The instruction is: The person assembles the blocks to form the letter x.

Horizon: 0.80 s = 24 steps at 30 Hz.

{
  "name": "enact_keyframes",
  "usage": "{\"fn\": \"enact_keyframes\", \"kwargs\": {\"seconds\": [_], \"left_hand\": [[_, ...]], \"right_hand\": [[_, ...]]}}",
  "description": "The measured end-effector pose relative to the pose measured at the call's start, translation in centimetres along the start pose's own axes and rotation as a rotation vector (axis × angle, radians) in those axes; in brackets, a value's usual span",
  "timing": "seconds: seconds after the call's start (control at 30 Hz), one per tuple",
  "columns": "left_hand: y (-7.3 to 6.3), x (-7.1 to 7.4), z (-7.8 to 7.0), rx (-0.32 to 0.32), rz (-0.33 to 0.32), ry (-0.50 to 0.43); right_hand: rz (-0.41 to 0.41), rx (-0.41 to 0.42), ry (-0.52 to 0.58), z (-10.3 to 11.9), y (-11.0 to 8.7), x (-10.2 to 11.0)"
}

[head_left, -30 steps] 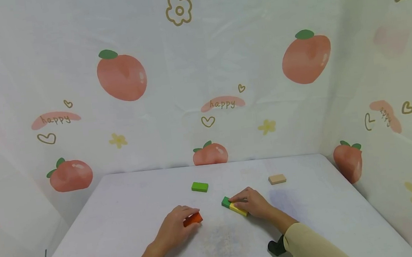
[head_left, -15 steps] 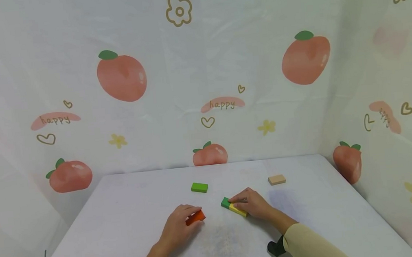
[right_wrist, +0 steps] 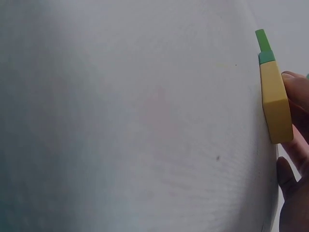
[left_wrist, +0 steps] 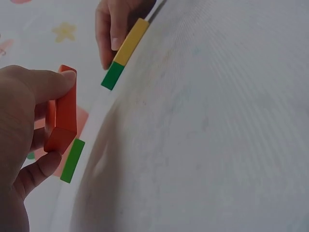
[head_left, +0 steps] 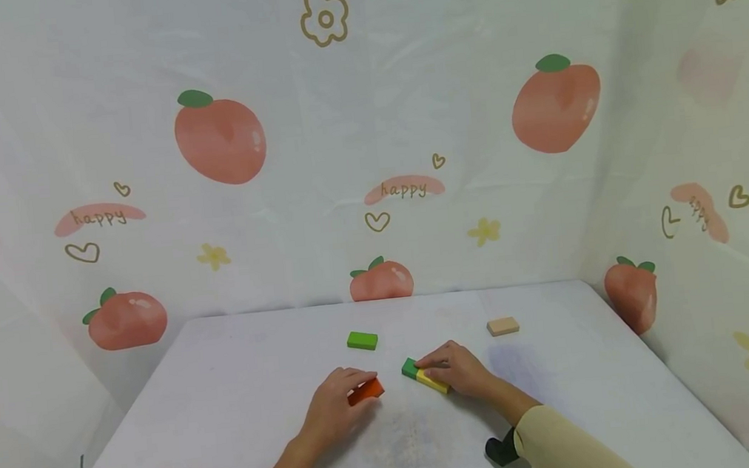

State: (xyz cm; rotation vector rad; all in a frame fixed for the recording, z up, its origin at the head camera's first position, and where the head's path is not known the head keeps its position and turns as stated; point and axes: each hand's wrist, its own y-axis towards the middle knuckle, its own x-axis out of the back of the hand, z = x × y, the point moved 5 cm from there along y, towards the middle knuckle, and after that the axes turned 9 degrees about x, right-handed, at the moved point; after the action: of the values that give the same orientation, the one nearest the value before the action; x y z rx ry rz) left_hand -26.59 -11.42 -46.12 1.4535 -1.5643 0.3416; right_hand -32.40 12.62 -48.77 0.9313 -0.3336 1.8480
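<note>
My left hand [head_left: 335,408] pinches an orange block [left_wrist: 66,108] between thumb and fingers, and the left wrist view shows the block held above the table. To its right, my right hand [head_left: 464,372] has its fingers on a yellow block [head_left: 433,383], at its top and side in the right wrist view [right_wrist: 276,104]. A dark green block [left_wrist: 113,76] lies end to end with the yellow one, forming one straight row on the table. The orange block is left of this row, a short gap away.
On the white table [head_left: 239,372], a light green block [head_left: 362,340] lies beyond the hands, and a beige block [head_left: 503,326] rests at the back right. A fruit-printed white cloth [head_left: 294,233] hangs behind the table.
My left hand has moved right and slightly away from me with the orange block, closer to the yellow and green row. My right hand and the other blocks have stayed in place.
</note>
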Motion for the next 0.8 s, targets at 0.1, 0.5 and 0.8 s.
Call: {"fn": "enact_keyframes", "kwargs": {"seconds": [0.1,0.5,0.8], "left_hand": [[0.2,-0.2,-0.2,-0.006,-0.001,-0.003],[1.0,-1.4,-0.3,0.007,-0.005,-0.038],[1.8,-2.2,-0.4,0.036,0.011,-0.071]], "right_hand": [[0.006,0.002,-0.005,0.0,0.1,0.0],[0.006,0.053,-0.020,0.2,0.1,0.1],[0.008,0.072,-0.020,0.2,0.2,0.1]]}}
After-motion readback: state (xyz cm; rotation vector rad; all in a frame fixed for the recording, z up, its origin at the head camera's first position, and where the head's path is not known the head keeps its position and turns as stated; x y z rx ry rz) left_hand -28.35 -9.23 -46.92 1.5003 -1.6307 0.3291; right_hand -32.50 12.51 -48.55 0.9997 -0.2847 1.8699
